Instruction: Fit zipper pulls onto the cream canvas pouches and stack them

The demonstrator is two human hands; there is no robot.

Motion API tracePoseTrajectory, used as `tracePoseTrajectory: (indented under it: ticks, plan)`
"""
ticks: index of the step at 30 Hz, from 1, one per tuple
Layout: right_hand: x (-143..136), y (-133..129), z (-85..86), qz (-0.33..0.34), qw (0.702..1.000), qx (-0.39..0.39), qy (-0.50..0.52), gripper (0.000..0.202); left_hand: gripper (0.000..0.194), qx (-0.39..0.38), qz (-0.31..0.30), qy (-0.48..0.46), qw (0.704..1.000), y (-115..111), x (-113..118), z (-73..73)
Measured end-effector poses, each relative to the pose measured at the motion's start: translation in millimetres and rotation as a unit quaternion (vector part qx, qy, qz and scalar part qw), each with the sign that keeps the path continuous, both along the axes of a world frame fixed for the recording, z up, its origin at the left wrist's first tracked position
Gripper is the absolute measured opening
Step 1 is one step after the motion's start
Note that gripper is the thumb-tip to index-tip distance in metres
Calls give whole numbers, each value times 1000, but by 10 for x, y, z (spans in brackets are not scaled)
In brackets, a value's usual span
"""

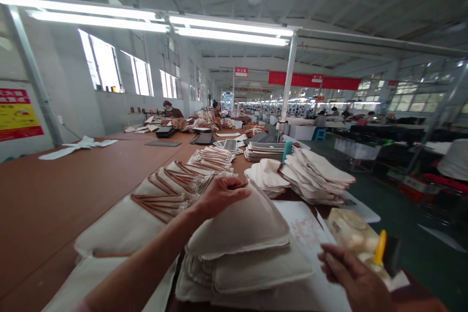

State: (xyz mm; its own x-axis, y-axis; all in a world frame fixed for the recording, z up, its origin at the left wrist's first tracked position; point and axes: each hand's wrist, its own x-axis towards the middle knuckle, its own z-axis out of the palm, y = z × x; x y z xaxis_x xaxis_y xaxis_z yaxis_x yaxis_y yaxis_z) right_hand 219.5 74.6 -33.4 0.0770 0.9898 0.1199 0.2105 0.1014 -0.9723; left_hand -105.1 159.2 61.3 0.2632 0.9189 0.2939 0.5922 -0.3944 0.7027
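My left hand (224, 195) reaches over a stack of cream fabric pieces with its fingers pinched together at the far corner of the top fabric piece (241, 229). More cream pieces (259, 268) lie beneath it, their edges showing in layers. Low on the right, my right hand (353, 273) is curled and slightly blurred, thumb and fingers drawn together; whatever they may hold is too small to make out. Beside that hand, a yellow-handled tool (380, 248) with a dark flat end stands by a cloudy plastic container (353, 229). Brown-edged cream pieces (161, 204) fan out left of the stack.
White paper (300, 224) with brownish specks lies under the stack's right side. Further back stand another pile of cream pieces (314, 175), a teal bottle (287, 151) and grey panels (263, 150). The brown tabletop (91, 175) spreads left. A person (171, 109) sits at the far end.
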Motion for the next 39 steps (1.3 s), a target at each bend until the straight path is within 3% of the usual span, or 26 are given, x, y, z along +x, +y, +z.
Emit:
tracePoseTrajectory:
  ticks: [2,3,4,6,9,12,13,15,18,20,24,30,35,39]
  plan:
    - [-50,22,255,-65,995,77,19,45,50,-19,-47,-36,998,-382,-1,165]
    - [-118,0,389,-41,993,109,31,49,52,-29,-71,-48,996,-578,10,212]
    - [-209,-48,510,12,990,137,38,51,52,-39,-96,-65,993,-770,26,234]
    - [-431,-212,669,180,971,148,47,56,47,-59,-146,-130,979,-1121,55,211]
    - [-756,-550,654,390,916,33,90,54,39,-54,-165,-246,954,-1521,21,72]
    - [-948,-875,501,463,866,-77,175,37,41,-64,-138,-258,954,-1769,-130,-68]
    - [-978,-961,466,461,864,-82,185,33,41,-90,-139,-245,955,-1822,-190,-96]
    - [-1005,-1082,448,432,890,-46,138,28,38,-153,-156,-217,951,-1884,-291,-119]
    - [-1024,-1136,491,347,936,65,-7,26,37,-239,-196,-195,931,-1883,-338,-96]
    - [-1039,-1112,493,288,943,139,-96,21,44,-271,-211,-198,918,-1854,-292,-81]
    - [-1019,-1060,359,258,912,235,-216,12,42,-297,-215,-204,908,-1854,-124,-158]
    - [-869,-1132,199,322,896,214,-217,8,36,-323,-207,-187,904,-2000,11,-418]
    - [-844,-1137,286,338,877,239,-245,9,30,-351,-192,-192,896,-2039,82,-434]
    - [-856,-1097,395,350,840,290,-296,14,22,-372,-164,-209,889,-2038,167,-406]
